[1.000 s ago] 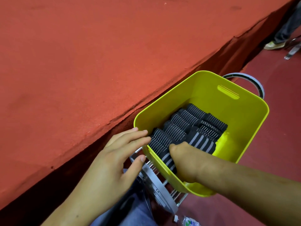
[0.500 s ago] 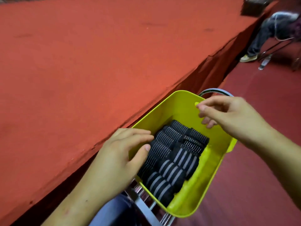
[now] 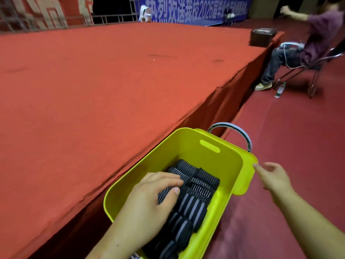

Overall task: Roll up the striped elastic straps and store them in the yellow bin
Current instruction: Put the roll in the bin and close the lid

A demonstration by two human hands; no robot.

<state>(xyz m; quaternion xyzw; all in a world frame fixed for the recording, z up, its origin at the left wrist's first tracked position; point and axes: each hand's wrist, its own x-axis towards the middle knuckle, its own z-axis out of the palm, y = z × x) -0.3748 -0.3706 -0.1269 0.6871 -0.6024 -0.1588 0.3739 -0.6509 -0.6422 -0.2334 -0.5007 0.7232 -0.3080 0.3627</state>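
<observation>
- Bright, even light from overhead; the red stage (image 3: 112,81) glows flat and warm.
- Deep shadow under its near edge.
- Yellow bin (image 3: 188,144) vividly saturated.
- Wide-angle bending at edges; far banner (image 3: 196,12) soft.

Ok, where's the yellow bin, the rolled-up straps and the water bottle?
yellow bin (image 3: 229,165), head view, bare inside of its right wall.
rolled-up straps (image 3: 194,204), head view, striped side of a middle roll.
water bottle (image 3: 279,90), head view, middle of its body.

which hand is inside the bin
The left hand, fingers resting on the rolled straps; the right hand hovers outside the bin, beside its rim.
</observation>
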